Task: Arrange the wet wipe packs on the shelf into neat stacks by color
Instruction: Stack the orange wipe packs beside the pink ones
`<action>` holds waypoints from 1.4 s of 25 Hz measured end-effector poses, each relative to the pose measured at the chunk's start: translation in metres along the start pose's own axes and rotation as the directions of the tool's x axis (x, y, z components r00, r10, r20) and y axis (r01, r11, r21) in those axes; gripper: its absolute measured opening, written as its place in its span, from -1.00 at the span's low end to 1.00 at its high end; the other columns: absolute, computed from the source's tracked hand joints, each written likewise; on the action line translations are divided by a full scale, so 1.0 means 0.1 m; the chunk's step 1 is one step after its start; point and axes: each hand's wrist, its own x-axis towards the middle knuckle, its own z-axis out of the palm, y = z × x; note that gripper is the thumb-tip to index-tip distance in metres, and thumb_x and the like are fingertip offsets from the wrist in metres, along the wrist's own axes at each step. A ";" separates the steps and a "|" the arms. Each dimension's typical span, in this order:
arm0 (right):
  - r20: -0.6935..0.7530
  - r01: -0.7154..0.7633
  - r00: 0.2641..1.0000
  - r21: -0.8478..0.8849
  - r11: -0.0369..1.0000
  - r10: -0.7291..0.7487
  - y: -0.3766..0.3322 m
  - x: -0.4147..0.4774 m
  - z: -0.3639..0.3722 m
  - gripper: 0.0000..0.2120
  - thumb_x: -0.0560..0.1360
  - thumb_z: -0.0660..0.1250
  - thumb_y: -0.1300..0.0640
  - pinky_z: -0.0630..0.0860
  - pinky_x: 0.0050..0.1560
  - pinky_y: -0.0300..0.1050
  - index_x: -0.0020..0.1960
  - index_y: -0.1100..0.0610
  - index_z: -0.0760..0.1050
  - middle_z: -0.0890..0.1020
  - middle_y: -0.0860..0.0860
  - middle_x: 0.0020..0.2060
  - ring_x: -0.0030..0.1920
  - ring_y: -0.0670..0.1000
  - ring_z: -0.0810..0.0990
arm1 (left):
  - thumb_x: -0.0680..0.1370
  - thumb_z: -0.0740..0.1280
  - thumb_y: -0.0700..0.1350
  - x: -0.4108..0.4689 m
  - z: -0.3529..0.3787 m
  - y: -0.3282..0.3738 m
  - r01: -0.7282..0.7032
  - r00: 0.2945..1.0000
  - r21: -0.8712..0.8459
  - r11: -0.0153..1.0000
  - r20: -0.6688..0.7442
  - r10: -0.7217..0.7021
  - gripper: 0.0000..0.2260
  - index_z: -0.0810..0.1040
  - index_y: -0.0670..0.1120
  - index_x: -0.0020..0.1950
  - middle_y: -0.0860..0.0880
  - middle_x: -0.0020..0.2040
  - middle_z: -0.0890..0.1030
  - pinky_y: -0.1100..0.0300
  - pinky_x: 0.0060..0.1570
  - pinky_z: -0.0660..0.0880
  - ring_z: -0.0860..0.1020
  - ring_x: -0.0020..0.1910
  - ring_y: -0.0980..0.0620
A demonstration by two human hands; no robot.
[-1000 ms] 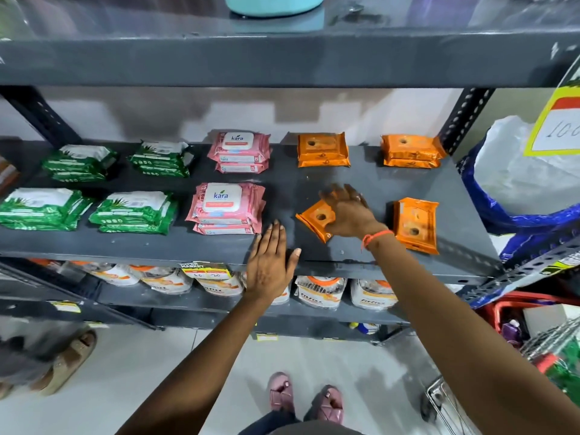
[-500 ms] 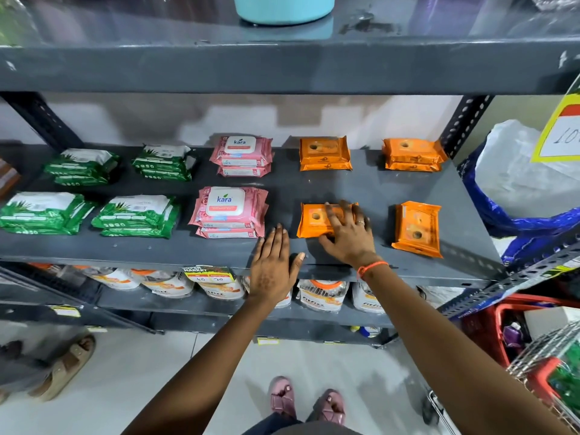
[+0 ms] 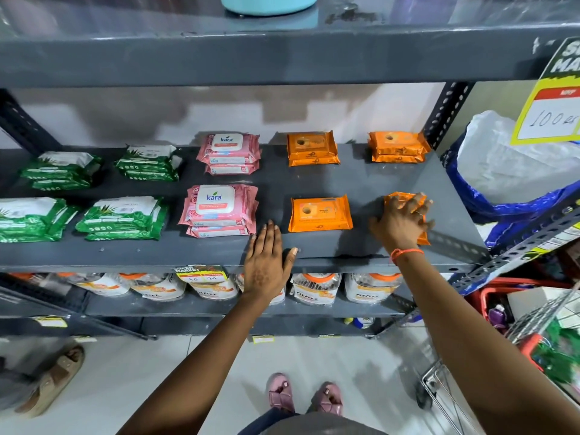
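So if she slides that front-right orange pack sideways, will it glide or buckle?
The orange pack looks like a soft film pouch, so it probably flexes under the right hand. Lying flat on the smooth shelf, it should slide and shouldn't tip or roll. Its glossy wrap may be slippery.

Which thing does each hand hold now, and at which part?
The right hand grips the front right orange pack from above. The left hand rests flat on the shelf, holding nothing.
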 end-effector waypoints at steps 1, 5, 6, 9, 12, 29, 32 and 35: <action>0.046 -0.038 0.998 -0.005 0.999 0.038 0.05 0.01 -0.02 -0.39 0.49 0.25 0.05 0.13 0.37 0.46 0.47 0.17 0.14 -0.01 0.35 0.51 0.50 0.42 -0.03 | 0.57 -0.29 0.24 0.00 0.00 0.00 0.002 1.000 0.002 1.000 0.001 -0.002 -0.28 0.29 -0.20 0.43 -0.18 0.44 0.37 -0.07 0.42 0.26 0.35 0.42 -0.14; 0.089 -0.057 0.995 0.016 0.998 0.055 -0.01 -0.01 -0.02 -0.49 0.55 0.14 0.16 0.28 0.29 0.41 0.48 0.06 0.14 0.03 0.35 0.50 0.42 0.44 0.14 | 0.57 -0.29 0.24 -0.01 0.00 0.00 0.005 1.000 0.002 1.000 0.005 -0.005 -0.28 0.31 -0.20 0.42 -0.17 0.43 0.38 -0.07 0.41 0.26 0.36 0.41 -0.14; 0.079 -0.049 0.996 0.037 0.998 0.046 -0.06 -0.02 -0.03 -0.49 0.54 0.15 0.16 0.29 0.27 0.41 0.47 0.05 0.14 0.05 0.33 0.49 0.41 0.44 0.15 | 0.57 -0.29 0.24 -0.01 0.00 0.00 0.005 1.000 0.001 1.000 0.005 -0.005 -0.29 0.31 -0.20 0.42 -0.17 0.43 0.38 -0.06 0.41 0.26 0.36 0.41 -0.14; 0.013 0.051 0.999 0.108 0.993 -0.053 -0.28 -0.12 -0.10 -0.49 0.53 0.20 0.08 0.36 0.22 0.38 0.45 0.04 0.18 0.13 0.30 0.46 0.34 0.44 0.24 | 0.57 -0.29 0.23 0.00 0.00 0.00 0.013 1.000 -0.003 1.000 0.007 -0.013 -0.29 0.31 -0.20 0.42 -0.17 0.43 0.39 -0.06 0.41 0.27 0.36 0.41 -0.13; 0.020 0.201 0.979 0.106 0.974 -0.204 -0.60 -0.28 -0.15 -0.50 0.51 0.23 0.01 0.44 0.20 0.34 0.42 0.03 0.23 0.22 0.28 0.41 0.31 0.41 0.30 | 0.58 -0.28 0.22 0.00 0.00 0.00 0.020 1.000 -0.005 1.000 0.009 -0.020 -0.30 0.31 -0.20 0.42 -0.16 0.43 0.39 -0.04 0.41 0.28 0.37 0.41 -0.12; 0.467 0.545 0.741 0.000 0.838 -0.482 -0.61 -0.16 -0.37 -0.04 0.29 0.39 -0.32 0.04 0.49 0.28 0.53 -0.07 0.01 0.01 0.04 0.57 0.55 0.22 -0.07 | 0.59 -0.22 0.21 0.00 0.03 -0.03 -0.010 1.000 0.017 1.000 -0.023 0.010 -0.34 0.32 -0.20 0.42 -0.17 0.43 0.39 -0.03 0.41 0.29 0.37 0.41 -0.11; 0.415 0.648 0.694 -0.007 0.761 -0.588 -0.58 -0.08 -0.21 -0.11 0.33 0.42 -0.24 -0.06 0.53 0.28 0.52 -0.11 0.06 0.10 -0.03 0.56 0.56 0.13 -0.04 | 0.59 -0.23 0.21 0.00 0.04 -0.03 -0.012 1.000 0.021 1.000 -0.018 0.012 -0.34 0.33 -0.20 0.41 -0.17 0.42 0.40 -0.04 0.41 0.30 0.38 0.41 -0.12; 0.283 0.662 0.722 -0.016 0.749 -0.632 -0.60 -0.09 -0.15 -0.28 0.42 0.35 -0.21 0.21 0.43 0.25 0.49 -0.08 0.17 0.27 0.06 0.45 0.46 0.18 0.18 | 0.59 -0.25 0.21 0.00 0.06 -0.03 -0.013 1.000 0.033 0.999 -0.005 0.013 -0.33 0.34 -0.20 0.40 -0.17 0.42 0.40 -0.05 0.40 0.29 0.38 0.40 -0.12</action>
